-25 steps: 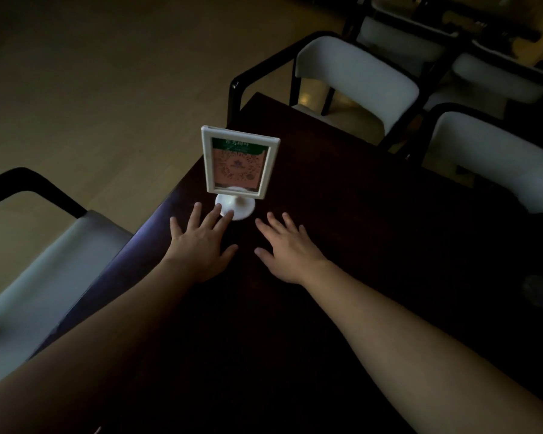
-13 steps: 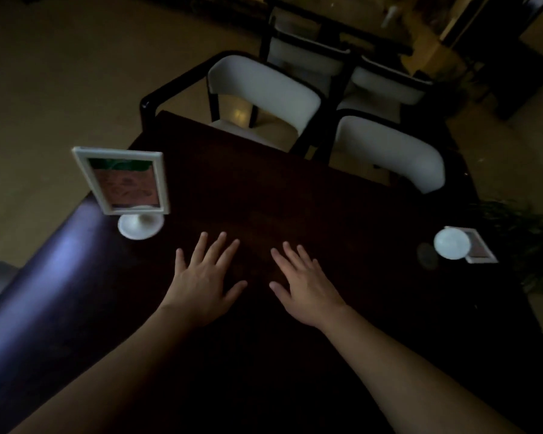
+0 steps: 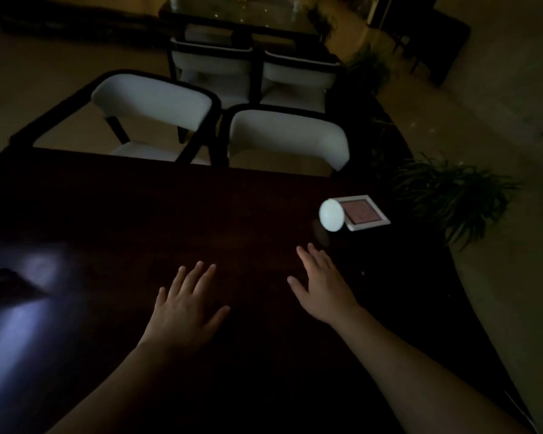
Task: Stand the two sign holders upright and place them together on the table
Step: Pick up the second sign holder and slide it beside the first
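Observation:
A white sign holder (image 3: 355, 214) lies flat on the dark table (image 3: 138, 214) near its right end, its round base facing me and its pink card facing up. My right hand (image 3: 323, 283) hovers open a short way in front of it, fingers pointing toward the base, not touching it. My left hand (image 3: 185, 305) is open with spread fingers over the table's middle. The other sign holder, seen upright earlier, is out of view to the left.
Two white-cushioned chairs (image 3: 157, 104) (image 3: 289, 136) with black frames stand at the table's far side, with more chairs and a second table behind. A green potted plant (image 3: 452, 195) stands just off the table's right end. A pale light patch lies on the table's left.
The view has swung right: the upright sign holder left the frame and the fallen one came near the middle. My right hand has moved right toward the fallen holder.

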`<state>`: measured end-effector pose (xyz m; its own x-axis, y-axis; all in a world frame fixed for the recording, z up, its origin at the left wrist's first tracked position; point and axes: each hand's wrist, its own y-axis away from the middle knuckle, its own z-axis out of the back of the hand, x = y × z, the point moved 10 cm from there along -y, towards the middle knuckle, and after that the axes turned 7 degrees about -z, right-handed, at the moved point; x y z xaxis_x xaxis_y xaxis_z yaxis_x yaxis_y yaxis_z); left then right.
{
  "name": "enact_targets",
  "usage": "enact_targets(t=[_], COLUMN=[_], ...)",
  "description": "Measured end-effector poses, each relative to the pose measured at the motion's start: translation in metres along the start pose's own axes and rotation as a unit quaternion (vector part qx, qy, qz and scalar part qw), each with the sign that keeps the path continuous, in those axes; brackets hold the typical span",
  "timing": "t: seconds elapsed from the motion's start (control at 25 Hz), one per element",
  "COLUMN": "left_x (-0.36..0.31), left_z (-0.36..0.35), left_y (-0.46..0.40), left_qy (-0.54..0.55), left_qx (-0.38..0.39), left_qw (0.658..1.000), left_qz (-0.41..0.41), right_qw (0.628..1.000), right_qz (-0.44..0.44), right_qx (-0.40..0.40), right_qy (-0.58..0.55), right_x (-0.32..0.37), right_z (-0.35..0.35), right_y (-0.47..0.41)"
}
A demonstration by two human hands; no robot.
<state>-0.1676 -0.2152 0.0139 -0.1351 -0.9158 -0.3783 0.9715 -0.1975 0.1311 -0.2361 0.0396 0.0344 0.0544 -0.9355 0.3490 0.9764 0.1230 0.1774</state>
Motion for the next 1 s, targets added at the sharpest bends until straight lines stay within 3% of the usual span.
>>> enact_targets(t=[0.24, 0.56, 0.88, 1.0], left_x=[-0.117, -0.203, -0.234, -0.237], left_z=[-0.030, -0.039, -0.047, -0.048], left_y=[-0.054, -0.161, -0.257, -0.275], left_qy=[0.029, -0.016, -0.148, -0.186], left_qx=[0.004, -0.017, -0.048, -0.038], left_qw=[1.000, 0.999, 0.976, 0.967], left_qz=[0.006, -0.049, -0.155, -0.169], right_qw=[0.993, 0.961, 0.875, 0.820], right_qz=[-0.079, -0.168, -0.258, -0.312], right_qx=[-0.007, -0.042, -0.055, -0.044], right_qy=[-0.083, -0.215, -0.406, -0.478], right_x=[-0.141, -0.219, -0.244, -0.248], right_z=[0.045, 0.063, 0.042, 0.027], right_y=[-0.023, -0.068, -0.110, -0.118])
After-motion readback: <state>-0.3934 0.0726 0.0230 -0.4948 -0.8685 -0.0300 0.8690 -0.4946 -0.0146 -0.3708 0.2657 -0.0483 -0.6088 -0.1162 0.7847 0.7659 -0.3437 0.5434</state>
